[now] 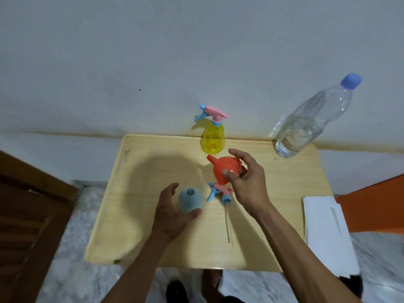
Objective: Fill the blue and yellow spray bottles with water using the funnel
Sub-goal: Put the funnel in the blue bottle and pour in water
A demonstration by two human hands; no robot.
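Note:
The blue spray bottle (190, 200) stands on the wooden table (153, 237) with its neck uncapped, and my left hand (172, 215) is wrapped around its near side. Its pink and blue spray head (219, 191), with a long dip tube, lies on the table just right of it. My right hand (247, 184) holds the orange funnel (223, 169) above the table, spout pointing up and left. Upright at the table's far edge is the yellow spray bottle (212, 138), spray head screwed on. A clear water bottle (312, 121) with a blue cap stands at the far right corner.
A white wall rises right behind the table. A white folded cloth or paper (328, 232) lies off the table's right edge. Dark wooden furniture (26, 215) is on the left, and an orange surface (371, 206) on the right. My feet show below the table's near edge.

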